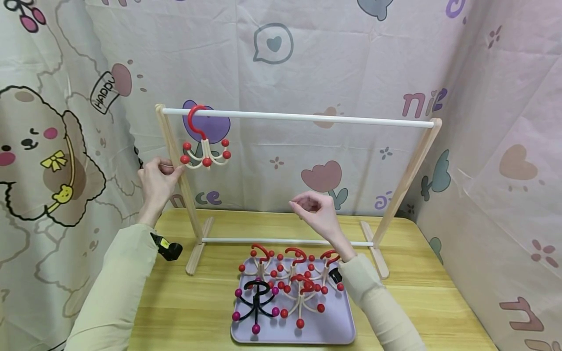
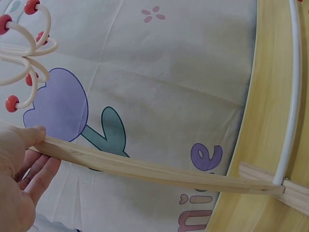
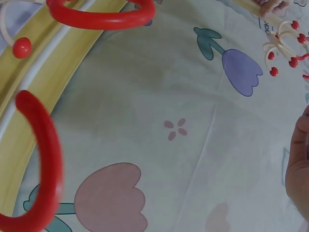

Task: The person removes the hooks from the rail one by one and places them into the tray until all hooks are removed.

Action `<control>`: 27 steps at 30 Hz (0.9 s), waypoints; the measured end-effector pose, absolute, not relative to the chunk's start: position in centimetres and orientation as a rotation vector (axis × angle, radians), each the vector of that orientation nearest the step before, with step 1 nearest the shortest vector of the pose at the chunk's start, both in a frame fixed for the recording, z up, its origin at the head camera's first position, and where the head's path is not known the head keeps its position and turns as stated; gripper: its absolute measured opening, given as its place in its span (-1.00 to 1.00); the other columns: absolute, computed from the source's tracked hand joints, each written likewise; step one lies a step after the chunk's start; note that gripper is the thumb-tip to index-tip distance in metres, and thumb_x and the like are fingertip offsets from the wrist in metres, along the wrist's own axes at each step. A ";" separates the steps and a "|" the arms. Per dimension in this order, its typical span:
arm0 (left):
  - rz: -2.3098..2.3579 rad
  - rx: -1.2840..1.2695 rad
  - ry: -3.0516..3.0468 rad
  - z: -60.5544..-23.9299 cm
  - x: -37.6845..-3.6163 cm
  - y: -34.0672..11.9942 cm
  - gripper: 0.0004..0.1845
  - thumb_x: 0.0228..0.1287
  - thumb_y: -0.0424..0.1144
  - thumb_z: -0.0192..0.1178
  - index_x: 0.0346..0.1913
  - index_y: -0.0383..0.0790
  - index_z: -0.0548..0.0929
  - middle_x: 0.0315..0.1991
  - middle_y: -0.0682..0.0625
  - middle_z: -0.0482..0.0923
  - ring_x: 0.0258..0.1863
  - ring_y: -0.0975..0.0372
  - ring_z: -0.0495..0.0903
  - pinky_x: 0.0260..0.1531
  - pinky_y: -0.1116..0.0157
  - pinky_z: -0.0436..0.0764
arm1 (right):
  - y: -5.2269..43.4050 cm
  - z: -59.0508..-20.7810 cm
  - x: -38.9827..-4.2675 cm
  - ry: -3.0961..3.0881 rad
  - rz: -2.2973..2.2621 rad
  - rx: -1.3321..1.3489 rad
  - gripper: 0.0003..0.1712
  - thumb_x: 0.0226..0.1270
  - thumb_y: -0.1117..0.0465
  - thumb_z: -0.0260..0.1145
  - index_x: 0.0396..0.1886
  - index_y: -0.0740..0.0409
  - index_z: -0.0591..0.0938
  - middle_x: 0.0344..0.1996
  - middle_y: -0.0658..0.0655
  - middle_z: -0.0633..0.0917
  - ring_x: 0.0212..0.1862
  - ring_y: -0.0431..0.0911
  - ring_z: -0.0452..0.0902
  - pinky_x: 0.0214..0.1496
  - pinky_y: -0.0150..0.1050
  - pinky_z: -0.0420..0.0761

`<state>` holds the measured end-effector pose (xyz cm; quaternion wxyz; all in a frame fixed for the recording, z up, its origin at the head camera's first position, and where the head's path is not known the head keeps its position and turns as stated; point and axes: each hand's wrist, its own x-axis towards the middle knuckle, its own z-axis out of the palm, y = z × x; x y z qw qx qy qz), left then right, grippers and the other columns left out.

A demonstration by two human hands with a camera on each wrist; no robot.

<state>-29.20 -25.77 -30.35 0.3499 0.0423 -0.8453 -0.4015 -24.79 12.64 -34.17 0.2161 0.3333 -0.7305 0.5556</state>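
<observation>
At the left post (image 1: 189, 204) of a wooden rack, my left hand (image 1: 158, 180) pinches the wood, thumb on one side and fingers on the other, as the left wrist view shows along the pale post (image 2: 145, 169). Close by, a hanger with a red hook, cream arms and red ball tips (image 1: 206, 162) hangs from the white top rail (image 1: 298, 117). My right hand (image 1: 318, 212) is in the air in front of the rack, above the tray's back edge, fingers loosely bent and nothing between them. Only part of that hand (image 3: 298, 164) shows in the right wrist view.
Below the right hand, a lilac tray (image 1: 329, 329) on the wooden table (image 1: 175, 302) bears several more red-hooked hangers and a black hanger with magenta tips (image 1: 256, 301). A lower white bar (image 1: 272, 241) joins the rack's feet. Printed cloth (image 1: 281, 83) surrounds the table.
</observation>
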 end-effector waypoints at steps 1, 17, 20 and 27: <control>-1.042 0.109 -2.190 -30.3 -29.2 -25.8 -0.64 0.31 -0.20 0.31 -0.07 -0.50 0.62 -0.19 -0.45 0.66 0.03 -0.19 0.54 0.07 0.09 0.35 | 12.6 -34.1 -25.0 -2.020 1.550 0.917 -0.90 0.21 0.53 0.38 -0.28 0.40 0.72 -0.57 0.36 0.70 -0.61 -0.05 0.56 -0.53 -0.43 0.52; -1.044 0.105 -2.185 -30.5 -29.2 -26.0 -0.65 0.32 -0.21 0.31 -0.07 -0.50 0.61 -0.20 -0.45 0.66 -0.03 -0.15 0.55 0.10 0.07 0.38 | 8.6 -30.1 -27.0 -1.960 1.616 0.893 -0.84 0.25 0.39 0.42 -0.19 0.38 0.72 -0.45 0.40 0.74 -0.51 0.20 0.64 -0.42 -0.44 0.60; -1.054 0.101 -2.186 -30.5 -29.2 -26.0 -0.64 0.32 -0.20 0.31 -0.07 -0.50 0.61 -0.19 -0.46 0.65 0.04 -0.19 0.53 0.17 -0.04 0.34 | 7.6 -29.4 -27.3 -1.951 1.612 0.900 -0.84 0.27 0.34 0.43 -0.20 0.34 0.72 -0.46 0.36 0.74 -0.49 0.24 0.64 -0.41 -0.42 0.62; -1.000 0.105 -2.186 -30.3 -29.2 -25.8 -0.64 0.30 -0.17 0.34 -0.11 -0.48 0.64 -0.23 -0.41 0.69 -0.27 0.04 0.59 -0.08 0.26 0.41 | 5.3 -28.2 -28.1 -1.917 1.629 0.934 -0.86 0.28 0.34 0.42 -0.21 0.31 0.71 -0.48 0.30 0.73 -0.53 0.00 0.64 -0.43 -0.35 0.63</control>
